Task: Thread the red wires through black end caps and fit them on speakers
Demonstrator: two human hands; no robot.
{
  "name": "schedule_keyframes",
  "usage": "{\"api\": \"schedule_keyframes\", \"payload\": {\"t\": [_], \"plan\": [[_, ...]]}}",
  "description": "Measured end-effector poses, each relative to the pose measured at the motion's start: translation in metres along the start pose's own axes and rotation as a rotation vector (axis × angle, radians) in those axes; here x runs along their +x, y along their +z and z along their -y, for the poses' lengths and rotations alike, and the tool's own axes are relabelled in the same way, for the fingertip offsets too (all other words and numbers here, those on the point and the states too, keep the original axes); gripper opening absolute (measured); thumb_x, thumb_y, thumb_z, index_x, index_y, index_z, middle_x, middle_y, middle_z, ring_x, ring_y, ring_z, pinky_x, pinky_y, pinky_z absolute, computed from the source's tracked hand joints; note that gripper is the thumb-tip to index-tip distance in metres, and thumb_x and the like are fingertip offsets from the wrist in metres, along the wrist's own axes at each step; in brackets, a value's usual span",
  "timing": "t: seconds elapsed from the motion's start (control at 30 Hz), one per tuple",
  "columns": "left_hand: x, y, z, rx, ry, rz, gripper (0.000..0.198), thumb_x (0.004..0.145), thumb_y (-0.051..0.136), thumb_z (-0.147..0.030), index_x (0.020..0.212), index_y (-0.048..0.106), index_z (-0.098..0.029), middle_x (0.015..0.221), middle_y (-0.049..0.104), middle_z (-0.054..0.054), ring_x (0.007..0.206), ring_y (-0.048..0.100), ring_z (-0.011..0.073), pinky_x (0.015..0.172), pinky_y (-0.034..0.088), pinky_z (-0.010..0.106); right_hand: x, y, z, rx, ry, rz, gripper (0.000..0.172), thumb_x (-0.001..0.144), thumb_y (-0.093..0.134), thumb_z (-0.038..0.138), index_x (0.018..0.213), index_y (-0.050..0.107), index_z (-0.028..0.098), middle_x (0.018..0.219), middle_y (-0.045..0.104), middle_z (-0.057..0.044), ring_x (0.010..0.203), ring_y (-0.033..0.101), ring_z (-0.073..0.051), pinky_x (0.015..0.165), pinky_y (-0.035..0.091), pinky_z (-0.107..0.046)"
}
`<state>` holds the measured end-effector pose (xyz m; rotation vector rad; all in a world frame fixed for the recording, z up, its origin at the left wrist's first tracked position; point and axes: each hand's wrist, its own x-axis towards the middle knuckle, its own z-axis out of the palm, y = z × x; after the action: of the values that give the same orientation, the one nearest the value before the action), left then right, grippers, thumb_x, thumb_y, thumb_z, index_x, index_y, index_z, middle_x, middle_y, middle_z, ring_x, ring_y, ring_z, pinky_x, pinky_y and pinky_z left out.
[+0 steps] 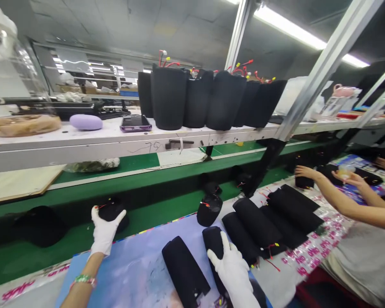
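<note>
My left hand (105, 229), in a white glove, has its thumb and fingers spread around the near side of a black cylinder (114, 212) with red wires, over the green belt. My right hand (228, 261), also gloved in white, lies with spread thumb and fingers around a black fabric cylinder (213, 240) on the blue mat (141, 261). Left of it on the mat rests another black cylinder (184, 271). Several more black cylinders (258, 222) lie side by side to the right, some with red wires and yellow connectors. One more (209, 210) stands at the belt's edge.
A white shelf (83, 147) spans above the belt (167, 207), bearing upright black cylinders (169, 98), a phone (135, 123) and a purple oval object (86, 122). A metal post (327, 68) rises at right. Another person's arm (349, 207) reaches in there.
</note>
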<state>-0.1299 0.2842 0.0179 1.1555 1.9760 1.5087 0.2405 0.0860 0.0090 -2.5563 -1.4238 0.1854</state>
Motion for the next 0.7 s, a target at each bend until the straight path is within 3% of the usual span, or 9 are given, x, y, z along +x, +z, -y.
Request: {"api": "schedule_keyframes", "payload": {"t": [0.1,0.2,0.23,0.3,0.33,0.4,0.47,0.57,0.7], "plan": [[-0.025,-0.014,0.003,-0.01,-0.031,-0.069,0.117,0.061,0.089,-0.043,0.154,0.02,-0.025,0.159,0.029,0.015,0.14,0.04,0.0346,0.116,0.034,0.053,0.005,-0.013,-0.002,0.004,0.053,-0.075,0.065,0.093,0.053,0.032,0.15,0.04,0.003,0.139,0.05,-0.034,0.121,0.053,-0.053,0.088,0.045,-0.065],[-0.082,-0.02,0.011,-0.03,-0.107,-0.052,0.103,0.074,0.075,-0.059,0.153,0.019,-0.024,0.158,0.029,0.016,0.139,0.042,0.0314,0.114,0.038,0.049,0.004,-0.023,0.009,0.092,-0.026,-0.098,0.061,0.097,0.045,0.029,0.151,0.038,0.004,0.157,0.029,-0.031,0.144,0.027,-0.051,0.108,0.029,-0.066],[-0.106,-0.018,0.015,-0.044,-0.146,0.031,0.09,0.08,0.067,-0.061,0.151,0.026,-0.024,0.151,0.041,0.016,0.133,0.051,0.0298,0.111,0.042,0.051,0.002,-0.022,0.017,0.14,-0.07,-0.07,0.061,0.097,0.045,0.033,0.152,0.038,0.006,0.156,0.033,-0.028,0.144,0.029,-0.048,0.11,0.028,-0.063],[-0.153,-0.009,0.022,-0.087,-0.217,0.279,0.062,0.09,0.055,-0.059,0.138,0.047,-0.019,0.115,0.069,0.011,0.101,0.071,0.0244,0.094,0.055,0.049,-0.005,-0.013,0.039,0.258,-0.171,0.056,0.069,0.091,0.057,0.045,0.15,0.043,0.012,0.138,0.058,-0.025,0.126,0.056,-0.042,0.104,0.042,-0.056],[-0.174,-0.003,0.025,-0.1,-0.258,0.376,0.056,0.093,0.05,-0.06,0.126,0.055,-0.015,0.097,0.073,0.01,0.082,0.074,0.0228,0.08,0.06,0.046,-0.009,-0.005,0.05,0.321,-0.217,0.141,0.075,0.084,0.067,0.049,0.148,0.047,0.015,0.121,0.069,-0.022,0.108,0.068,-0.04,0.094,0.05,-0.053],[-0.205,0.007,0.027,-0.127,-0.274,0.485,0.054,0.093,0.049,-0.061,0.121,0.058,-0.015,0.096,0.075,0.011,0.08,0.075,0.0227,0.074,0.062,0.044,-0.019,0.012,0.07,0.443,-0.288,0.269,0.087,0.07,0.08,0.046,0.146,0.05,0.017,0.111,0.074,-0.019,0.094,0.074,-0.037,0.081,0.058,-0.047],[-0.218,0.013,0.024,-0.158,-0.245,0.52,0.058,0.093,0.049,-0.06,0.131,0.051,-0.017,0.119,0.071,0.016,0.102,0.073,0.0252,0.084,0.061,0.043,-0.028,0.027,0.082,0.561,-0.345,0.319,0.098,0.064,0.084,0.04,0.15,0.043,0.018,0.123,0.069,-0.02,0.106,0.071,-0.037,0.085,0.058,-0.047],[-0.211,0.008,0.012,-0.205,-0.122,0.519,0.08,0.082,0.063,-0.059,0.145,0.033,-0.019,0.149,0.05,0.018,0.134,0.054,0.0271,0.107,0.05,0.04,-0.038,0.036,0.088,0.745,-0.448,0.32,0.111,0.064,0.084,0.036,0.157,0.024,0.021,0.148,0.05,-0.018,0.131,0.057,-0.033,0.103,0.051,-0.046],[-0.198,-0.01,-0.002,-0.206,0.035,0.553,0.105,0.054,0.085,-0.043,0.144,0.035,-0.021,0.145,0.055,0.015,0.138,0.048,0.0345,0.115,0.04,0.05,-0.046,0.047,0.092,0.939,-0.596,0.324,0.119,0.057,0.086,0.035,0.155,0.02,0.021,0.158,0.037,-0.017,0.142,0.044,-0.03,0.116,0.04,-0.042]]}}
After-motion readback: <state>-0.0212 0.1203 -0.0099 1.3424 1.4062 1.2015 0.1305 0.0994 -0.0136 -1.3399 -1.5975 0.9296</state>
